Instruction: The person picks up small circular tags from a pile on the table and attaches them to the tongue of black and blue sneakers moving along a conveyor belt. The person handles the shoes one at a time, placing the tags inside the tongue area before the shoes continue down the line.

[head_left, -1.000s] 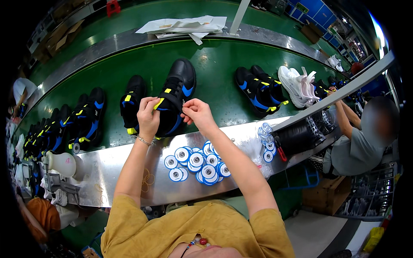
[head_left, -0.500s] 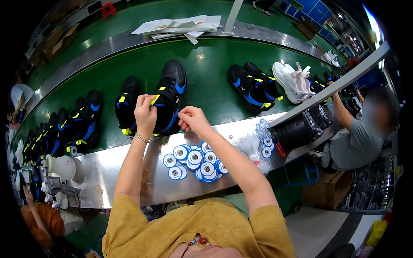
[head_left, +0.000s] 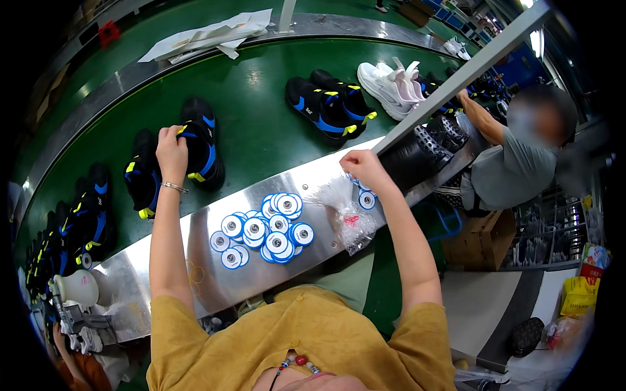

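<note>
green conveyor belt [head_left: 261,124] runs past a steel bench edge [head_left: 195,260], factory floor beyond. far left: a queue of black-and-blue shoes [head_left: 78,225] on the belt; whether they carry tags cannot be told. left hand [head_left: 171,151] lies on the black shoe with blue trim [head_left: 203,148], fingers curled over its heel end and closed on it; shoe stands on the belt just beyond the bench edge. centre: a heap of round blue-and-white tags [head_left: 264,231] on the steel, many unused, so judged plenty of shoes left to do. right hand [head_left: 360,168] is over the bench, apart from the shoe, fingers pinched shut at the top of a clear plastic bag [head_left: 345,208] with more tags beside it. right: another black-and-blue pair [head_left: 323,101] and white shoes [head_left: 388,85] farther down the belt; a co-worker in a grey shirt [head_left: 515,169] at the next station. judged mid-cycle.
</note>
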Available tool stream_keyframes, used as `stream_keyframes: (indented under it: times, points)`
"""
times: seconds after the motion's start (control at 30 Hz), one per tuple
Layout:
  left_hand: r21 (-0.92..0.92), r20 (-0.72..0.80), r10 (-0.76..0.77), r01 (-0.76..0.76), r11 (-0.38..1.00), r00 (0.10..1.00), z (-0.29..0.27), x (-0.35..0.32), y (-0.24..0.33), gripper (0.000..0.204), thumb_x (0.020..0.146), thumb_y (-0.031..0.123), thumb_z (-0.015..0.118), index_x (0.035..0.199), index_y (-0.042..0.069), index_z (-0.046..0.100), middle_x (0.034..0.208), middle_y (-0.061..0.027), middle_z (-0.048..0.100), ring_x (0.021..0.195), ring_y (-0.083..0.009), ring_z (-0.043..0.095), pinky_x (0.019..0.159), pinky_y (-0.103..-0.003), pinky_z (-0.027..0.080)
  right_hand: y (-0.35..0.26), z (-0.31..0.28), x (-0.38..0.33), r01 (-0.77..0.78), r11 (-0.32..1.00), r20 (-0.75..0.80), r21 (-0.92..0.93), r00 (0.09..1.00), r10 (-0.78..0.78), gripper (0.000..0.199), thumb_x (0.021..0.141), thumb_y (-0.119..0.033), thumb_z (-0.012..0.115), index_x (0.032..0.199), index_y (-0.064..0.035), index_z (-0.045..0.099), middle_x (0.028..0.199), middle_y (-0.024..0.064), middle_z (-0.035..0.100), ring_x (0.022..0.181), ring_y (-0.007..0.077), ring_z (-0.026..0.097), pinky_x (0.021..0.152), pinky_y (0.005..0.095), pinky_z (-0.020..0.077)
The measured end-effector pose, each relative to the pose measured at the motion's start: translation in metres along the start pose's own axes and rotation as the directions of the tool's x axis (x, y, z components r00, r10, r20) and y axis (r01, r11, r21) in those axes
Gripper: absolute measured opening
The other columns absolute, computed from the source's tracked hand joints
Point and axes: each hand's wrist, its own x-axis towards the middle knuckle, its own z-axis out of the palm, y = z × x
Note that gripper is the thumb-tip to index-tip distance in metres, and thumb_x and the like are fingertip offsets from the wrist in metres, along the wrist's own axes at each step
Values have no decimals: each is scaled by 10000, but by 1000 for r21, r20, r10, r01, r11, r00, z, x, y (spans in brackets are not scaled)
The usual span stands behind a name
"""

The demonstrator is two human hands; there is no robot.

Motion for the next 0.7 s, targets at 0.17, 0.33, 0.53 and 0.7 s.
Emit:
stream_keyframes:
  times: [0.17, 0.33, 0.53, 0.7]
  points:
    - [137, 86, 3, -15, 990, 996, 5, -2, 15, 300, 807, 54, 587, 1105, 23, 570, 1084, -158, 561, 1001, -347, 548, 851, -406, 460, 8, 12, -6, -77, 961, -87, -265, 995, 56, 254, 764, -251, 668, 838, -9, 691, 800, 174, 664, 800, 323, 642, 745, 386, 497]
    - [72, -98, 200, -193, 978, 975, -21, -15, 107, 324, 770, 8, 586, 1091, -14, 548, 1039, -202, 563, 1011, -369, 525, 886, -431, 425, 41, 31, 9, -99, 945, -63, -311, 994, 84, 236, 705, -231, 723, 795, -14, 701, 765, 157, 666, 747, 257, 650, 713, 347, 505]
    - [-545, 218, 512, -332, 770, 831, 29, -121, 211, 236, 742, 17, 580, 976, -12, 579, 979, -202, 602, 955, -359, 581, 845, -414, 480, 29, 21, -3, -30, 999, -126, -30, 992, 26, 176, 734, -167, 685, 785, 1, 686, 691, 108, 661, 646, 177, 623, 628, 311, 480]
    - [-534, 435, 615, -362, 764, 657, 54, -168, 261, 424, 842, 221, 595, 1204, 10, 525, 1246, -247, 498, 1199, -386, 461, 1008, -447, 371, 39, 18, -9, 66, 973, -111, 223, 993, -42, 153, 751, -139, 675, 783, 10, 675, 627, 52, 623, 587, 83, 540, 556, 258, 426]
